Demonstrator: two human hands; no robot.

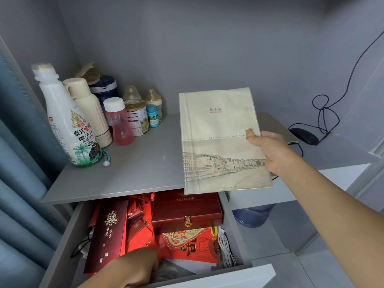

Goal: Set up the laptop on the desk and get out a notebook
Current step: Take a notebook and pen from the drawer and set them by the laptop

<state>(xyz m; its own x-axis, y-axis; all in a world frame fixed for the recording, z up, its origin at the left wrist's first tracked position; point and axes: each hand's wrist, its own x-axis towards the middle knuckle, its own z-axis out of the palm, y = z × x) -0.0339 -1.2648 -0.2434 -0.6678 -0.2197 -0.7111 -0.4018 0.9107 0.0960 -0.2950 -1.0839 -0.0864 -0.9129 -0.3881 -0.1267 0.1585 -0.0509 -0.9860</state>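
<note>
A person's right hand [268, 150] grips a cream notebook [223, 140] by its right edge, held above the grey desk [135, 163] at centre frame, thumb on the cover. At bottom, the left hand [133, 267] reaches into the open drawer [232, 231]; its grip cannot be told. A dark red wooden box [187, 208] there reads "FALAMAONE". A coconut-drink bottle [66, 121] stands upper left; a closed laptop [276, 127] and mouse [304, 136] lie at right.
</note>
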